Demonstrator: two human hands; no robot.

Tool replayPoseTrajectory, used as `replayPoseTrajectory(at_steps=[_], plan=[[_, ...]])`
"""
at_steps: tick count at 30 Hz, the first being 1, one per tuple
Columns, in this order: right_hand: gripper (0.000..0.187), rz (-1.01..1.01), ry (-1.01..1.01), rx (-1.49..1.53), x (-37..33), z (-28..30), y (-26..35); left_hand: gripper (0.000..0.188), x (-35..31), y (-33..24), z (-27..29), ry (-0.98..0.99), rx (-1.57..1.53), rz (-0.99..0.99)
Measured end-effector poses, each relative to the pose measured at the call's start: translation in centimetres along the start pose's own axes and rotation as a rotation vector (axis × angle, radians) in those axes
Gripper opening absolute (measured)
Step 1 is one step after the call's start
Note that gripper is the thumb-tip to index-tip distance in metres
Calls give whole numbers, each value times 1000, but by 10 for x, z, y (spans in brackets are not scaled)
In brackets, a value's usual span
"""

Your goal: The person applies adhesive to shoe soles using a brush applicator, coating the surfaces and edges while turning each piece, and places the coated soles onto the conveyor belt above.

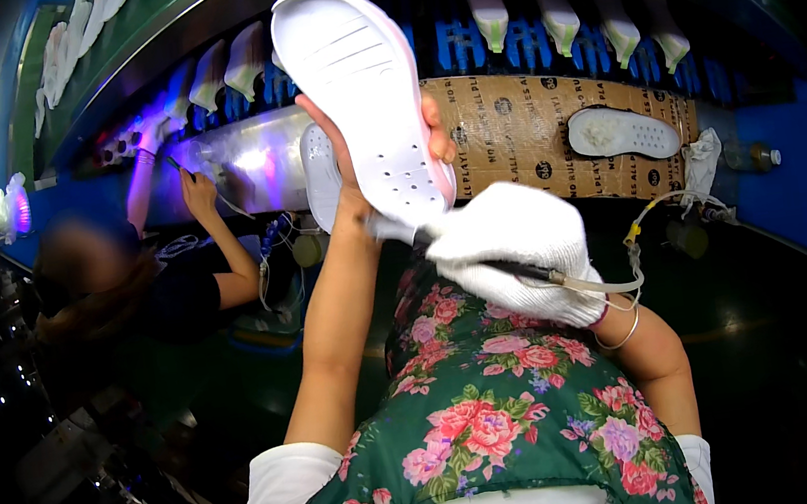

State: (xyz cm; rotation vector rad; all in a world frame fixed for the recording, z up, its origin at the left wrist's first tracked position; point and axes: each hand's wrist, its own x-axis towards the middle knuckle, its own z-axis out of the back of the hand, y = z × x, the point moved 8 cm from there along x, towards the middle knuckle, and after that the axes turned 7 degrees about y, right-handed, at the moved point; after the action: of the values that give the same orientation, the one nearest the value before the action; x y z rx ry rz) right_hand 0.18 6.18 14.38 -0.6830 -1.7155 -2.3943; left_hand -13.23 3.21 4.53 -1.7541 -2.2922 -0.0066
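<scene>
My left hand (344, 159) is bare and holds a white shoe sole (362, 96) upright in front of me, tread side toward the camera. My right hand (514, 248) wears a white knit glove and grips a thin brush-like tool (537, 274) with a clear tube (619, 281) running off to the right. The tool's tip touches the lower end of the sole. A second white sole (319, 177) shows just behind the left wrist.
A conveyor (529, 126) lined with brown cardboard passes ahead, carrying another white sole (623, 132). Blue racks above hold several shoe lasts (486, 5). A co-worker (174, 270) sits at the left, one hand raised to the belt. My floral apron (485, 423) fills the foreground.
</scene>
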Motion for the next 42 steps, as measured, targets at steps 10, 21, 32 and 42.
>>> replayPoseTrajectory(at_steps=[10, 21, 32, 42], plan=[[27, 60, 68, -106, -7, 2, 11, 115, -4, 10, 20, -80, 136, 256], [29, 123, 189, -256, -11, -15, 8, 99, 0, 35, 25, -45, 307, 664], [31, 144, 258, -277, -6, -22, 5, 89, 4, 23, 37, -226, 1042, 950], [24, 40, 238, -285, -4, -17, -5, 113, 16, 12, 17, -133, 1531, 1254]])
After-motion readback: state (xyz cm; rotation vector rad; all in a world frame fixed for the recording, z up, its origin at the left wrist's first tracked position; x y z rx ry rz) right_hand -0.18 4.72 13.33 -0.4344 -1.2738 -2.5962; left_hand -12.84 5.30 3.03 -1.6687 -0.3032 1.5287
